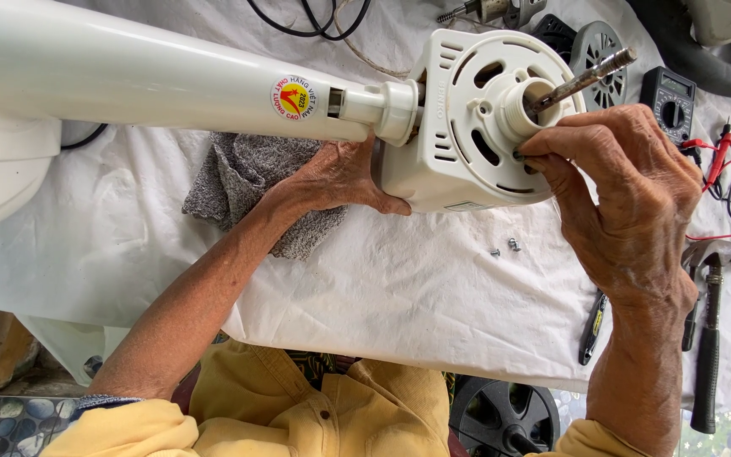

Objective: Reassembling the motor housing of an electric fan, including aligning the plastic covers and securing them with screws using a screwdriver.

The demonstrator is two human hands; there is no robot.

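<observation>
Left grip (344, 178) clasps the fan motor housing (458, 127) underside, right fingertips (535, 152) pinch at its front face; two screws (505, 247) already lie out below the right grip (628, 203), housing not yet opened.

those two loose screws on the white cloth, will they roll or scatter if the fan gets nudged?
Probably. The two screws are small, round-bodied and lie loose, so likely to roll. The wrinkled white cloth may slow them. They sit just below the motor housing, so a shift could flick them.
</observation>
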